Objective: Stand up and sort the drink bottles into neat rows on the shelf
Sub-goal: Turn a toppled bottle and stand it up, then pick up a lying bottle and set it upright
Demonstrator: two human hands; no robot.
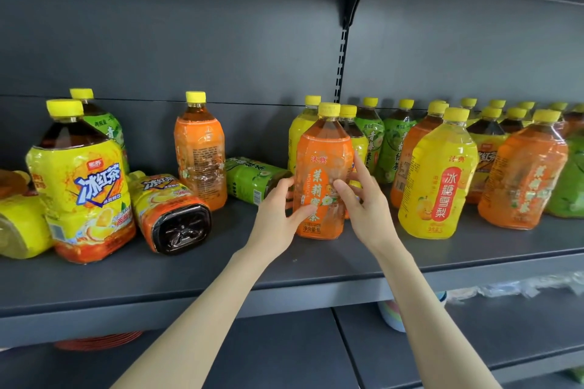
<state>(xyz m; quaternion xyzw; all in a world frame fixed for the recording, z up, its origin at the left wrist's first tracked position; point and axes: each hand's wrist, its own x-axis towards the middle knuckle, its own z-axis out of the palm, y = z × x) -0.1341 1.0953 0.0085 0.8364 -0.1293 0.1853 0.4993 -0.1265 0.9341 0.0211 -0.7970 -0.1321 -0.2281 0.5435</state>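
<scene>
The orange bottle [322, 167] stands upright about midway along the shelf [221, 275], nearer its front edge than its back wall, its long axis vertical and its label facing out.

From the head view it sits squarely between the hands. The left grip [278, 215] wraps its lower left side, thumb across the label front and fingers curled behind. The right grip [363, 208] lies against its right flank, fingers fairly straight, one pointing up the side, thumb on the label. Neither hand is nearer.

The standing rows begin towards the shelf's right end with the yellow pear bottle [437, 177], a gap away. So I'd judge any tidying slide goes rightward, kept upright. A green bottle [252, 180] lies on its side just behind the left grip, that hand's likely next pick.
</scene>
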